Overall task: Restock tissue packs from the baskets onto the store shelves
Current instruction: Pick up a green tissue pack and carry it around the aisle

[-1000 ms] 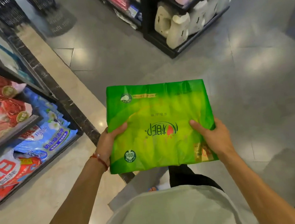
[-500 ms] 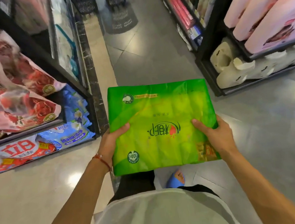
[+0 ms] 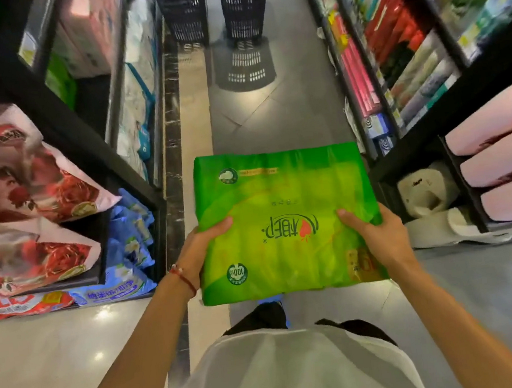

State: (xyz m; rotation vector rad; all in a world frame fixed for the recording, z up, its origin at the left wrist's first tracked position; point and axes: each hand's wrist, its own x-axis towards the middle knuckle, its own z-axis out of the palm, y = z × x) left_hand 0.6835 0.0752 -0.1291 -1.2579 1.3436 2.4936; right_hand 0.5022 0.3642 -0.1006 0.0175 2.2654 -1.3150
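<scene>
Pack of tissues (image 3: 286, 222) in green wrap was carried flat at about waist height over the aisle floor (image 3: 271, 112), its print upside down to the wearer. Left grip (image 3: 196, 255) clasped the near left edge and right grip (image 3: 377, 237) the near right edge, each closed on the pack with the thumb across the top and the fingers hidden beneath. Neither hold had shifted over the last second. What had changed was the view, which had swung from open floor to look straight up the aisle. Two black baskets (image 3: 245, 10) stood well ahead, with left shelves (image 3: 82, 140) and right shelves (image 3: 460, 94) flanking the pack. I judged it to be in transit, its shelf slot not yet reached.
</scene>
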